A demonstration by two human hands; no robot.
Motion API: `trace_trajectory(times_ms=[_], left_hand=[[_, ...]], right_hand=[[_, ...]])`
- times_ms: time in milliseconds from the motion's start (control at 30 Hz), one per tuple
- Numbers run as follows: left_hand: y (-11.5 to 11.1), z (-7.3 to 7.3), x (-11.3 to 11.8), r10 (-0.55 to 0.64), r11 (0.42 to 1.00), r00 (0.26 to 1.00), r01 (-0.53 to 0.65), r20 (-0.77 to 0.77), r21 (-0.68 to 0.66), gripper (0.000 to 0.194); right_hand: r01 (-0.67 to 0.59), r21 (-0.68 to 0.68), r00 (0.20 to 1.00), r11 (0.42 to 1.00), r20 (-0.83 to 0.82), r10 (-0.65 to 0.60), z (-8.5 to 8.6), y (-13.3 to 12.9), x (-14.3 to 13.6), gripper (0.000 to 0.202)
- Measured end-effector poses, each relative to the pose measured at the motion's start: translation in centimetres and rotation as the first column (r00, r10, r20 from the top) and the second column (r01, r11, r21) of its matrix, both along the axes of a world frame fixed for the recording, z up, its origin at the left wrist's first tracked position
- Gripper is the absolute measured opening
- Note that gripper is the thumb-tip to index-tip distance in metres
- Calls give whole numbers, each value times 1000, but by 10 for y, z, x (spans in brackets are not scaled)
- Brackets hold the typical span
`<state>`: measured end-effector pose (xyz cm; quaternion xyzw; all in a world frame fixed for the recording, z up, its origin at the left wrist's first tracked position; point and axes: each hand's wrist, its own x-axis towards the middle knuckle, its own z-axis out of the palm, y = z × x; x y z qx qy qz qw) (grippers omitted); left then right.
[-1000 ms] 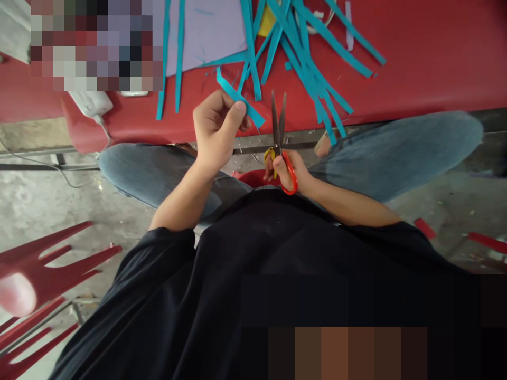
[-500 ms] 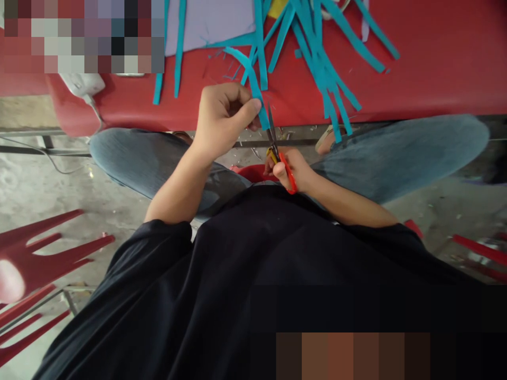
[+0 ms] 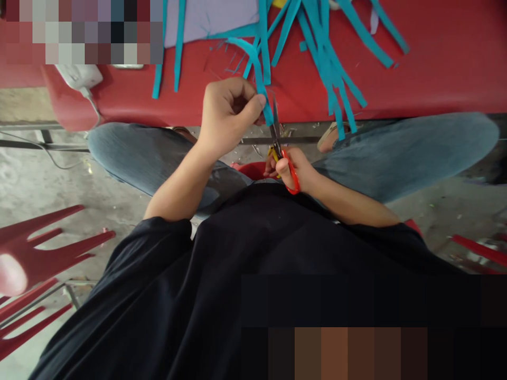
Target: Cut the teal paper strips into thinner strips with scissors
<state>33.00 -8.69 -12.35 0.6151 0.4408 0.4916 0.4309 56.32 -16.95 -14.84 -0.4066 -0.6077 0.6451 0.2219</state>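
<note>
Between thumb and fingers, my left hand (image 3: pixel 232 113) pinches a blue strip (image 3: pixel 257 68) whose upper end curves to the left over the red table. My right hand (image 3: pixel 295 169) has its fingers in the red and yellow handles of the scissors (image 3: pixel 278 142). The scissor blades point up, parted, with the lower end of the strip at them. More blue strips (image 3: pixel 332 74) hang over the table's front edge to the right. A pale purple sheet (image 3: pixel 222 18) lies behind my left hand.
The red table (image 3: pixel 447 63) spans the top of the view. A white power strip (image 3: pixel 81 76) with a cable sits at its left. Red plastic stools (image 3: pixel 43 232) stand at the lower left. Something red (image 3: pixel 251 170) shows between my knees, below the hands.
Both hands, with the strip and scissors, appear slightly farther right. The table and its strips have shifted a little upward in view. Both holds are the same.
</note>
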Motion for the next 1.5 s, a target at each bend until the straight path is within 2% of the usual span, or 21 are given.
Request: trace_trajectory(times_ms=[100,200,400,667,833,967,1100,1300,1500], left_hand=[[6,-12,1,-22,1000,999,21,29,21,57],[10,-19,2,-13,1000,999,12,41,21,56],[8,-16,1,-9,999,1000,8,28,34,58],[9,-16,1,33,998,999,-34,12,50,60],[9,-12,3,75,990,997,-75,10,116,58],[9,-13,3,64,993,998,-65,12,98,60],[9,-15,2,76,994,997,-77,18,72,61],[9,-25,2,-7,1000,1000,7,22,-7,56],[13,-37,3,-91,996,996,91,21,5,54]], right_hand=[[49,-7,997,999,-57,-50,1,-2,-2,84],[57,-34,997,998,-41,-59,4,-3,-3,82],[47,-31,999,998,-14,-47,9,-3,-1,75],[53,24,998,998,11,-54,12,0,-1,79],[84,-43,996,996,48,-82,18,1,-5,79],[84,-60,996,995,43,-81,15,1,-5,76],[38,-40,999,998,23,-37,6,0,-1,80],[39,-29,999,999,-15,-40,-6,-2,3,80],[46,-56,999,997,-22,-48,10,2,-1,84]])
